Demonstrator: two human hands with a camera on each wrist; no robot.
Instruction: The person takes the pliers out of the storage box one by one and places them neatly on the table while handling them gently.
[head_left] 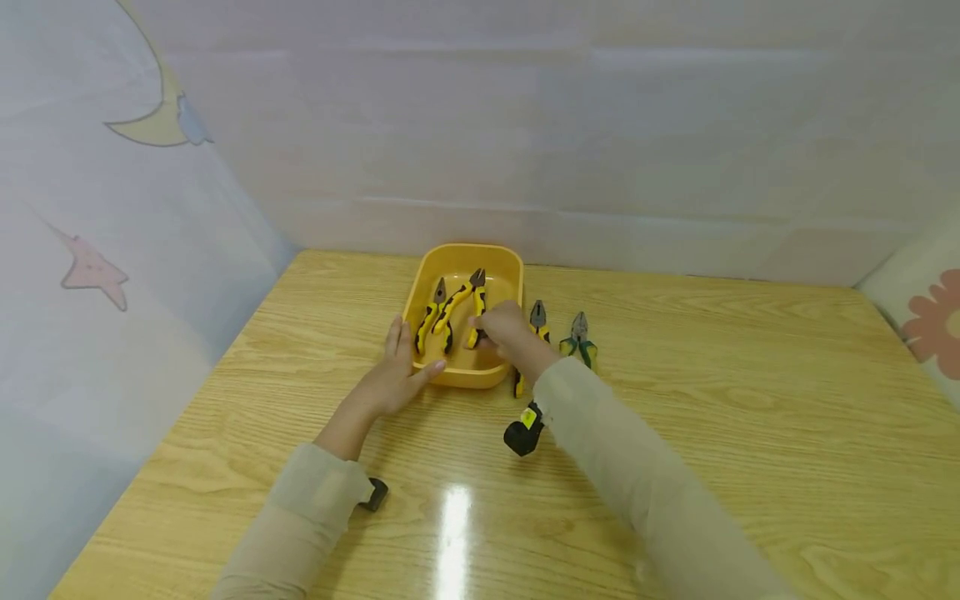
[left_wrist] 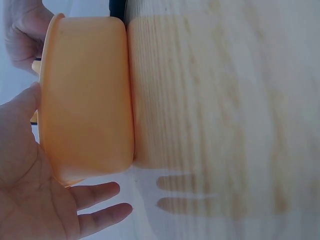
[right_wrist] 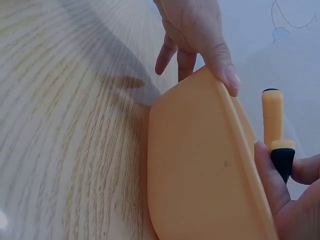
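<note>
A yellow plastic bin (head_left: 468, 379) stands on the table and holds two pairs of pliers with yellow-and-black handles. My right hand (head_left: 504, 327) reaches over the bin's right side and pinches a handle of the diagonal cutters (head_left: 460, 302), whose dark jaws point to the far side. Left of these, needle-nose pliers (head_left: 440, 292) lie in the bin. At the near left corner, my left hand (head_left: 390, 379) rests against the bin with straight fingers, its thumb over the rim. In the right wrist view, the handle ends (right_wrist: 273, 117) stick up beyond the rim.
To the right of the bin lie yellow-and-black pliers (head_left: 538, 315), partly hidden by my right arm, and green-handled pliers (head_left: 580, 333). Behind the wooden table (head_left: 712, 375) hangs a pale cloth (head_left: 480, 125). A black wrist camera (head_left: 523, 433) sits at the right sleeve.
</note>
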